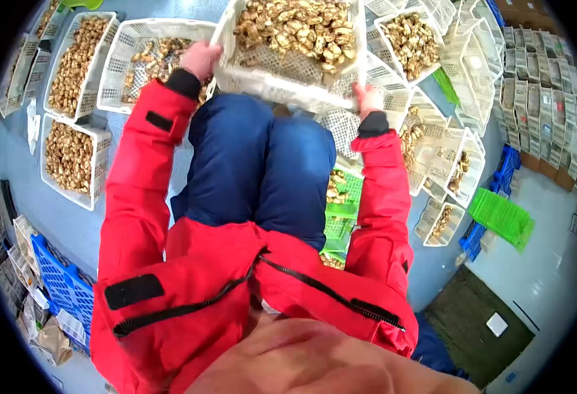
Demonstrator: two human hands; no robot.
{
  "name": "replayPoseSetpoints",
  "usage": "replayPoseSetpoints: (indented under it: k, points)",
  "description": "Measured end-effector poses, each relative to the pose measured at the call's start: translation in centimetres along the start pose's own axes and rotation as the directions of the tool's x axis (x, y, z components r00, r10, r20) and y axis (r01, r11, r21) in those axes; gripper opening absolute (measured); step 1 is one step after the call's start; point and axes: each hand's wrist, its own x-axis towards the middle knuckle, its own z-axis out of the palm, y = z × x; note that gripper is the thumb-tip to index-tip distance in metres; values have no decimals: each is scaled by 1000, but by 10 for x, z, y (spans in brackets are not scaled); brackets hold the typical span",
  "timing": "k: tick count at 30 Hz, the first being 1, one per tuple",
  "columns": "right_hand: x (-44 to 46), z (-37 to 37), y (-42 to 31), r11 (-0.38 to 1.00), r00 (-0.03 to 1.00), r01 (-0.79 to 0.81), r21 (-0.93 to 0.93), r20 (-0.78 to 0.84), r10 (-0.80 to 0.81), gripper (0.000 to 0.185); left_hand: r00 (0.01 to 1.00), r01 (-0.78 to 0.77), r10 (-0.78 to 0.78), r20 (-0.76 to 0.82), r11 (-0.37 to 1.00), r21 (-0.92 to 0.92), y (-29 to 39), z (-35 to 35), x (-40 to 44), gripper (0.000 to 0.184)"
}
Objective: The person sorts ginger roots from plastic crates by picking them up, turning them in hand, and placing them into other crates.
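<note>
Wearer's chin point(301, 371) closest, cut off at bottom. Left hand point(201, 59) gripping left side of white crate point(282, 87), right hand point(367, 98) on near right corner, some fingers hidden. Crate's above knees point(262, 154), far edge out of frame. Lumpy golden-brown pieces point(295, 29) inside, can't tell what exactly. Green baskets point(342, 205) half hidden by right sleeve point(383, 190).

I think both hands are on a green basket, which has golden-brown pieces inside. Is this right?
Not the colour: the head view shows a white basket. The left hand and right hand are on it, and golden-brown pieces are inside.
</note>
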Motion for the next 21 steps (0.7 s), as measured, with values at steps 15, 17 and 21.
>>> replayPoseSetpoints:
  k: [15,17,21]
  points:
    - [-31,37,-55,889,771,410,-204,-444,-457,39,898,439,-245,365,486,-756,-59,62,-42,54]
    - [-13,33,-89,712,664,634,-301,-261,-701,42,970,224,-79,232,666,-712,-64,62,-38,58]
    - [50,82,-111,794,778,517,-320,-211,-592,64,929,366,-157,336,536,-761,-43,47,-58,79]
